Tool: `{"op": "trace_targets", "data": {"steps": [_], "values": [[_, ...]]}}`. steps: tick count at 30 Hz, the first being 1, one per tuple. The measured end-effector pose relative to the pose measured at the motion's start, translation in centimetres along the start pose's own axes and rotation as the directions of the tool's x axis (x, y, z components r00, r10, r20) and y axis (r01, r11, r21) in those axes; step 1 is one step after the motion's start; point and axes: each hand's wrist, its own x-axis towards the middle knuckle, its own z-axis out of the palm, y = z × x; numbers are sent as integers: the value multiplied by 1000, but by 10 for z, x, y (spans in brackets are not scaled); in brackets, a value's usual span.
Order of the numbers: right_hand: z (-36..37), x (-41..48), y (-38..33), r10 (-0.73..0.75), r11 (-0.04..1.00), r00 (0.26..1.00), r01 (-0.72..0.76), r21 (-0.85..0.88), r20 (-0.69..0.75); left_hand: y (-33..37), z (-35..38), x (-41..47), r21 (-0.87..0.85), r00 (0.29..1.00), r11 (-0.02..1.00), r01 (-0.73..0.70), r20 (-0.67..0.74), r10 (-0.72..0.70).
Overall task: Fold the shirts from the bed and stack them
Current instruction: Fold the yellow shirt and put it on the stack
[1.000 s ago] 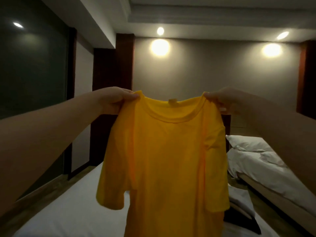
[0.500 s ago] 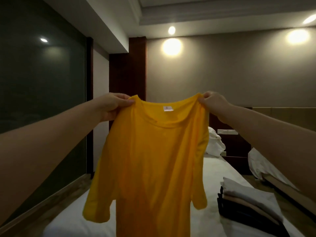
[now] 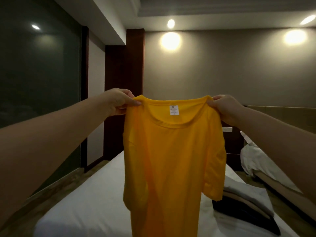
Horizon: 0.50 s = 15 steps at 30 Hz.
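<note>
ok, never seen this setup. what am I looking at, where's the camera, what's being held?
No machine here: a person works with bare hands. Every picture comes from one wide-angle camera worn on the head, looking forward and down, so both arms reach in from the sides. The left hand and the right hand each pinch a shoulder of a yellow shirt beside the collar; it hangs in the air, neck label facing the camera. Below lies a bed with a white sheet. On it, to the right, sits a stack of folded clothes, light on top, dark beneath. A second bed stands further right.
</note>
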Motion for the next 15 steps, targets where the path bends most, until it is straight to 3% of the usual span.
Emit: {"op": "trace_targets", "data": {"steps": [6,10,15], "values": [[-18,1,10,52,996,997,-55,72,55,-7,3,2,0,995,1000,24,97,-24],[-32,3,18,75,985,985,-97,140,155,-13,6,1,122,996,992,-27,83,17],[-35,-5,19,102,972,979,-135,190,174,-19,17,11,128,997,991,-45,69,36]]}}
